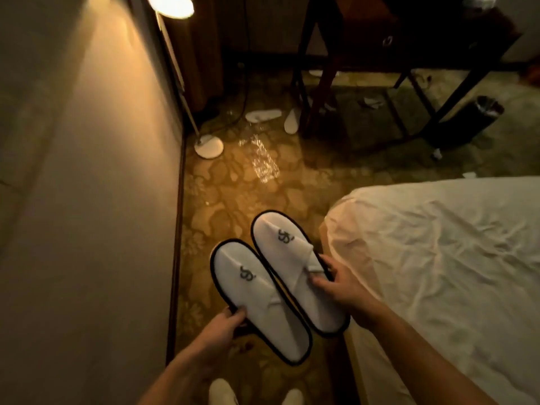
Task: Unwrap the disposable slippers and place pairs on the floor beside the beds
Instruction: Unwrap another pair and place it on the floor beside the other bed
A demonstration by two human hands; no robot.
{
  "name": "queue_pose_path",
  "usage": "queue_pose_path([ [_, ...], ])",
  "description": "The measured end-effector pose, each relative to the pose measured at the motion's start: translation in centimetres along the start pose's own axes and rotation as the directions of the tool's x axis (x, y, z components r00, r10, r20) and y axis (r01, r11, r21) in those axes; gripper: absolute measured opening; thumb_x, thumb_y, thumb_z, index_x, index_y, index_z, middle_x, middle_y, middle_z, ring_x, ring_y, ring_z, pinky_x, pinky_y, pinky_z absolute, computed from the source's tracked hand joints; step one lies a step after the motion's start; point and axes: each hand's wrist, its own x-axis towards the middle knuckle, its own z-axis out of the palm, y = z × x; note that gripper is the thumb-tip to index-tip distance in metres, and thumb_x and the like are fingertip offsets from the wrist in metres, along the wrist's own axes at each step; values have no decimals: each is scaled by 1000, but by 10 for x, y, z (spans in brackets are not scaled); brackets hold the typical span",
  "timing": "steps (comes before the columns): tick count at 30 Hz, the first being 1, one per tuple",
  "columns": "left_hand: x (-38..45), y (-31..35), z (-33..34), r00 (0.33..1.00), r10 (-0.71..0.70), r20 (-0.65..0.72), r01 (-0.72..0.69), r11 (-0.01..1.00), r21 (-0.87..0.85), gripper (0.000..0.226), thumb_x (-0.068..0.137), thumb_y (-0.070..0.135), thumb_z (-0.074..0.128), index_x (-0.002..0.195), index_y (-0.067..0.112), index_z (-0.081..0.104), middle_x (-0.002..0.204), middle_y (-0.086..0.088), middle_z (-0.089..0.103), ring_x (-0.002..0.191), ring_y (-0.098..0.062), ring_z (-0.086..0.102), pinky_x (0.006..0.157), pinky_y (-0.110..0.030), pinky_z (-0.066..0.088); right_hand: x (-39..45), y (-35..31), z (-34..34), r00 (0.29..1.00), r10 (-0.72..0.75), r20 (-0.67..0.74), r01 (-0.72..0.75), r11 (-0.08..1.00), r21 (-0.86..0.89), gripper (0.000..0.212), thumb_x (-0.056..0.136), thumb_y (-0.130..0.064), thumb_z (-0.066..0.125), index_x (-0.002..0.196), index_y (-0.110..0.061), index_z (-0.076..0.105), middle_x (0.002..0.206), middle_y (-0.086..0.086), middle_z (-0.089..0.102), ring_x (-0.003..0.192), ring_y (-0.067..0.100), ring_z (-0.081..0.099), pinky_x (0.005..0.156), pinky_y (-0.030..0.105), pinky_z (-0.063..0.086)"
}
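Left hand (226, 320) pinching the outer edge of the left slipper (258, 299), thumb on the white top, other fingers curled underneath. Right hand (333, 280) gripping the right slipper (295, 267) near its opening, fingertips (314, 283) pressed to the folded upper, thumb at the black-trimmed edge. Both slippers white with black piping and a dark monogram on each toe, side by side, edges touching, toes pointing away, the right one set further forward. Held over patterned gold carpet (230, 200) in the narrow gap between a plain wall (87, 200) on the left and a bed (438, 258) with a wrinkled white sheet on the right. Hard to tell whether the soles touch the carpet or hover just above it. Further off, clear crumpled plastic wrapping (263, 159) lying on the carpet, and beyond it two more white slippers (263, 115) near the round base of a lit floor lamp (208, 146). Dark wooden desk (409, 39) across the far side, a black waste bin (470, 121) beside its legs, small scraps scattered nearby. Two pale shoe toes (223, 393) at the bottom edge.
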Motion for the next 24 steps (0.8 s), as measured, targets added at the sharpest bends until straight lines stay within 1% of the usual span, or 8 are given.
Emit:
queue_pose_path([
  [4,112,-50,-23,997,8,-80,-10,1000,-28,18,95,11,64,110,5,56,100,-19,70,81,-32,69,51,-33,53,86,93,35,995,44,87,-37,996,-82,57,79,-30,71,133,-16,59,124,4,69,115,17,65,100,43,52],
  [7,197,-84,-43,992,31,-126,-36,999,-32,30,87,3,71,108,12,52,107,-21,69,79,-32,74,46,-30,52,150,160,62,987,68,147,-45,987,-154,40,88,-19,70,126,-25,58,125,6,67,117,21,63,101,40,50],
  [9,258,-107,-57,990,33,-134,-39,998,-40,35,87,-1,70,114,6,49,103,-25,70,70,-31,73,40,-26,49,197,211,80,979,78,189,-38,977,-209,35,93,-11,66,123,-24,55,125,9,65,112,19,62,93,31,51],
  [12,342,-137,-77,987,26,-159,-40,995,-86,37,88,-5,67,119,1,48,100,-24,70,75,-31,72,49,-31,58,250,284,101,973,132,187,-75,957,-281,43,93,-24,67,131,-21,47,125,7,60,111,18,60,88,29,51],
  [15,429,-165,-96,987,-34,-157,-8,966,-259,39,90,-7,63,124,2,45,119,-26,64,95,-31,68,61,-40,64,294,349,119,985,152,84,-117,938,-326,48,91,-32,68,131,-19,44,122,6,59,108,21,60,87,36,50],
  [19,528,-206,-106,981,-95,-171,17,912,-410,40,92,-9,58,130,-5,47,130,-29,56,98,-34,65,51,-37,61,335,420,134,994,95,46,-71,921,-383,42,92,-30,66,129,-15,49,119,5,59,102,16,57,80,26,41],
  [21,567,-221,-103,978,-123,-166,27,873,-488,31,93,-11,55,123,-8,52,130,-26,57,97,-34,62,49,-40,61,353,449,135,996,56,62,-25,906,-422,39,92,-31,67,125,-16,53,119,5,61,102,15,57,81,24,40],
  [24,601,-239,-96,979,-165,-119,75,837,-541,20,94,-9,54,114,-10,59,122,-24,60,98,-35,60,58,-43,62,374,487,136,994,58,87,-16,906,-423,31,90,-30,70,117,-21,56,112,2,65,96,16,63,77,27,46],
])
